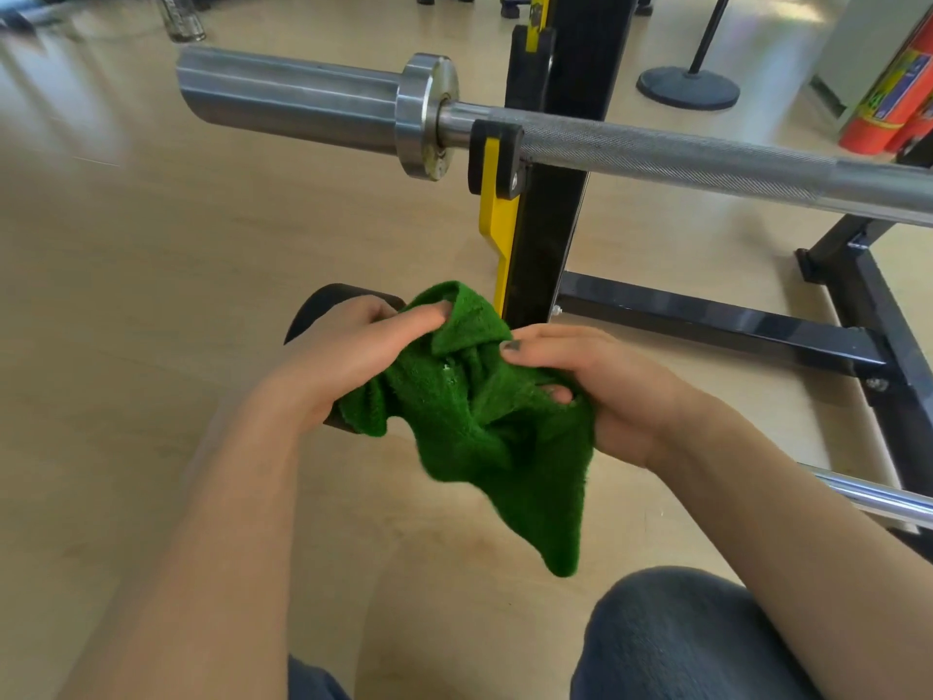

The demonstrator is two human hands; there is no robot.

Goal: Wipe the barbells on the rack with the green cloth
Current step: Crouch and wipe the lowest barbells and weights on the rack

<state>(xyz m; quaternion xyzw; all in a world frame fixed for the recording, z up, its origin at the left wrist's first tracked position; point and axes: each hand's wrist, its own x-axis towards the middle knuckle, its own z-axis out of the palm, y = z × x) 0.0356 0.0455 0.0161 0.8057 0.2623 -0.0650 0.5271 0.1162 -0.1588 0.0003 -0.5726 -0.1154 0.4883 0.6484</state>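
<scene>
Both hands hold the green cloth bunched at centre: left hand pinching its 10 o'clock corner, right hand gripping its 3 o'clock edge. The barbell rests on the rack at 12 o'clock, apart from the cloth.

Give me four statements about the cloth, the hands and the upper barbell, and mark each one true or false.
1. Both hands grip the green cloth. True: the left hand and the right hand each hold part of it.
2. The cloth is pressed against the upper barbell. False: it is held well below the bar, apart from it.
3. The upper barbell rests on a yellow and black hook of the rack. True.
4. Weight plates are loaded on the barbell's sleeve. False: the sleeve is bare.
</scene>
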